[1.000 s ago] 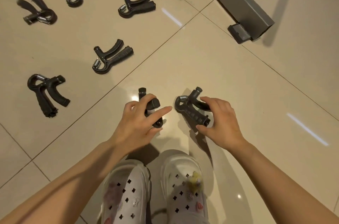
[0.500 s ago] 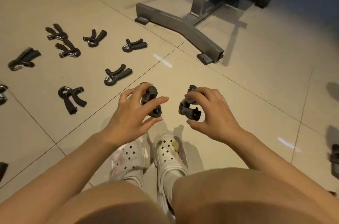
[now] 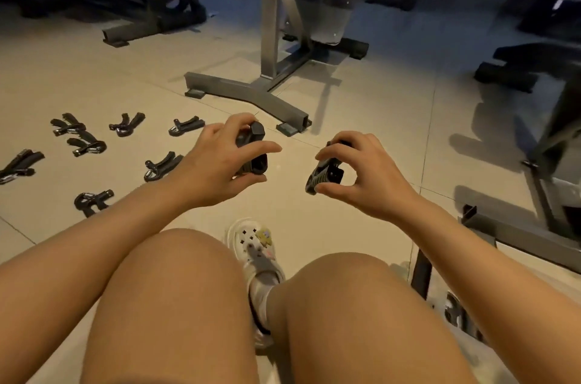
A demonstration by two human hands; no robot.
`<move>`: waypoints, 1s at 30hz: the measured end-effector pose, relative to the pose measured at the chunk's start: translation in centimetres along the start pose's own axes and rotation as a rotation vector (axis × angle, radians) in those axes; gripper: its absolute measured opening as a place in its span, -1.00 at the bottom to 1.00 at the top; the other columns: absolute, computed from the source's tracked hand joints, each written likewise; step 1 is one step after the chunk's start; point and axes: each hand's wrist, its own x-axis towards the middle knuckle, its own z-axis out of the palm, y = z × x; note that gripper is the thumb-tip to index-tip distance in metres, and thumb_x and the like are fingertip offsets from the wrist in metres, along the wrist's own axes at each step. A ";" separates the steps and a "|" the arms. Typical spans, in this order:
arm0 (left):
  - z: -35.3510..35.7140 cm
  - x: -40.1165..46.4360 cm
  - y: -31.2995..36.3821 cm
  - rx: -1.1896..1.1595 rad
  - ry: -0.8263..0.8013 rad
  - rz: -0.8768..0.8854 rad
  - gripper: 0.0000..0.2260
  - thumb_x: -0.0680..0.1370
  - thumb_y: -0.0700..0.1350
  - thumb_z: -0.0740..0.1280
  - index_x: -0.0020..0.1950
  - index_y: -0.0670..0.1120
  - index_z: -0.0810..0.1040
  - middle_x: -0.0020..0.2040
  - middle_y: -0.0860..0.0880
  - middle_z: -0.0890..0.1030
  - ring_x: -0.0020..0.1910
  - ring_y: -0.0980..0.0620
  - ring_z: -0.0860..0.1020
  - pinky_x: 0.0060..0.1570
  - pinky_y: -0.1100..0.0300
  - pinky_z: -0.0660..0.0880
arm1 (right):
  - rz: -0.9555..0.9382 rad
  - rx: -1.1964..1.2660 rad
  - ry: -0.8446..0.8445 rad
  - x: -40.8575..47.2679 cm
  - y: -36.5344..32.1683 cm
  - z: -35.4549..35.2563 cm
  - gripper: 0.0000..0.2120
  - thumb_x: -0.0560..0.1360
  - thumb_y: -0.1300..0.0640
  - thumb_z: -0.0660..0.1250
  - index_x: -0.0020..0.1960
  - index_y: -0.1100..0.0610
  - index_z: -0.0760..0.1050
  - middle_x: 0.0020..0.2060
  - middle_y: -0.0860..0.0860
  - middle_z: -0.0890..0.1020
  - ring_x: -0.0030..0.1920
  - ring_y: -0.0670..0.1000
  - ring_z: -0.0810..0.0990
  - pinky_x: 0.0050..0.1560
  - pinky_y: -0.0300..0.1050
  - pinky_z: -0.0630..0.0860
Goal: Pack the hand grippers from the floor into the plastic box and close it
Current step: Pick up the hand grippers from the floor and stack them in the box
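Grippers (image 3: 253, 151) (image 3: 325, 174) held end-on, handles pointing toward the camera.

both arms out over knees; left hand (image 3: 217, 160) & right hand (image 3: 364, 176) raised apart, fingers curled, each gripping smth.

One view only, from the head, looking forward and down over the knees (image 3: 201, 261), wide-angle. Both hands sit close at mid-frame, the left hand (image 3: 217, 163) and right hand (image 3: 367, 176), with the tiled floor (image 3: 361, 119) beyond and gym machines (image 3: 283, 37) farther back.
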 end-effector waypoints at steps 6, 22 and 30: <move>-0.2 2.6 6.3 -0.054 -0.095 0.166 -0.50 0.43 0.09 0.42 0.31 0.26 0.32 0.38 -0.06 0.19 0.28 -0.23 0.37 0.27 -0.12 0.29 | 0.159 -0.034 0.017 -7.1 2.6 -4.6 -0.60 0.39 -0.13 0.42 0.20 -0.10 0.49 0.19 -0.10 0.41 0.16 -0.11 0.26 0.10 -0.25 0.22; 5.3 9.5 33.7 -0.477 -0.371 0.428 -0.51 0.47 -0.01 0.42 0.35 0.17 0.34 0.34 -0.02 0.20 0.31 -0.04 0.34 0.22 0.21 0.33 | 0.640 -0.030 -0.042 -32.0 13.0 -14.2 -0.67 0.37 -0.11 0.46 0.11 -0.18 0.52 0.19 -0.14 0.39 0.24 -0.07 0.30 0.17 -0.18 0.36; 6.2 9.9 41.7 -0.287 -0.512 0.587 -0.42 0.45 0.04 0.42 0.39 0.20 0.25 0.30 -0.02 0.23 0.22 -0.01 0.39 0.22 0.13 0.41 | 0.705 0.033 0.082 -40.3 16.7 -13.5 -0.64 0.38 -0.05 0.47 0.15 -0.10 0.52 0.16 -0.10 0.40 0.22 -0.04 0.31 0.26 -0.07 0.36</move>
